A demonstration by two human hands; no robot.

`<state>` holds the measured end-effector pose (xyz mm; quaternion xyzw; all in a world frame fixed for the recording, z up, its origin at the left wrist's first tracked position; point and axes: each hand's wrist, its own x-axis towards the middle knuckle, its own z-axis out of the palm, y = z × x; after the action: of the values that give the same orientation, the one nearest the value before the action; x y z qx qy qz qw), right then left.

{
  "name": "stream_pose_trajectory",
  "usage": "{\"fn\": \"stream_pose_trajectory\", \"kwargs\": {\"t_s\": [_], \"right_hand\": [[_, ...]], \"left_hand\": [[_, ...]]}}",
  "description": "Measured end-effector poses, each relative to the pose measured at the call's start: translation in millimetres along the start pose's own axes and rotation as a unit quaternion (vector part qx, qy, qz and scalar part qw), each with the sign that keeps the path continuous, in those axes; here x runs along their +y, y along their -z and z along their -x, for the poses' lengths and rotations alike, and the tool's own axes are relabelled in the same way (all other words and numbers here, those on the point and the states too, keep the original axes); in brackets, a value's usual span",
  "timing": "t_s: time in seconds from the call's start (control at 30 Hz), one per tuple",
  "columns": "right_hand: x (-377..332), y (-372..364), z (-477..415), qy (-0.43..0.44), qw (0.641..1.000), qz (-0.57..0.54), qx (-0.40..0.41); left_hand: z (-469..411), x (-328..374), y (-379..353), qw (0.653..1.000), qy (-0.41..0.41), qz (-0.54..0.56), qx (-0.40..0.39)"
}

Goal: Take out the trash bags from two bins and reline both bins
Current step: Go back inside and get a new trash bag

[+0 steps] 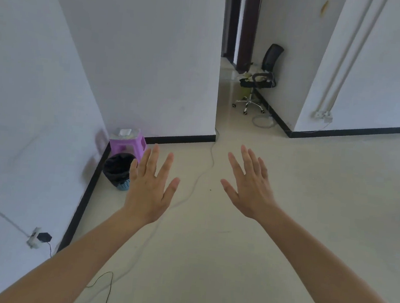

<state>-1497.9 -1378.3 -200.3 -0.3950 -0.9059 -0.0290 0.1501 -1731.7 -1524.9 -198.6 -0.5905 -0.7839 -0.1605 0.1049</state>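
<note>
Your left hand [150, 190] and right hand [249, 189] lie side by side at mid-frame, apart; the bin [123, 186], a bag [116, 165] in it, stands just left of your left hand, before the stool [127, 142]; a cable [207, 166] trails between your hands; a chair [261, 79] stands far behind, upper centre-right.

black-lined blue bin [119, 173] beside wall

White walls [142, 49] meet a pale floor [310, 209] along a black skirting board [180, 138]. A purple stool [127, 145] sits in the left corner. Down the passage stands a black office chair [271, 58] near a dark door frame [248, 27]. Two white pipes [346, 55] run down the right wall.
</note>
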Motion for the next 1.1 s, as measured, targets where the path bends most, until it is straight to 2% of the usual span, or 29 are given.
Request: {"fn": "stream_pose_trajectory", "kwargs": {"t_s": [0.13,0.23,0.37,0.5,0.67,0.83,0.97,1.1], "right_hand": [[20.7,-39.8,-86.6,0.027,0.999,0.034,-0.011],[39.7,-49.7,-152.4,0.009,0.999,0.033,-0.016],[79.6,-55.8,-218.5,-0.007,0.999,0.044,0.006],[145.1,-67.7,-246.9,-0.052,0.997,0.055,0.009],[266.8,-74.9,-258.4,-0.134,0.988,0.077,0.03],[405.9,-54.9,-224.9,-0.254,0.962,0.089,0.048],[501.9,-26.0,-174.8,-0.359,0.923,0.12,0.069],[567.2,-9.8,-99.5,-0.469,0.871,0.129,0.069]], "left_hand": [[-82.2,-28.6,-40.8,1.0,0.015,0.006,-0.001],[-152.1,-40.0,-55.4,1.0,0.017,0.014,-0.003],[-249.6,-35.8,-75.4,0.999,-0.028,0.025,-0.009],[-336.8,1.3,-111.9,0.996,-0.084,0.033,-0.015],[-443.7,105.7,-165.0,0.982,-0.175,0.056,-0.038],[-527.0,256.7,-213.8,0.952,-0.28,0.105,-0.062],[-566.3,390.7,-239.5,0.916,-0.376,0.125,-0.059],[-571.6,518.3,-271.1,0.87,-0.464,0.157,-0.065]]}}
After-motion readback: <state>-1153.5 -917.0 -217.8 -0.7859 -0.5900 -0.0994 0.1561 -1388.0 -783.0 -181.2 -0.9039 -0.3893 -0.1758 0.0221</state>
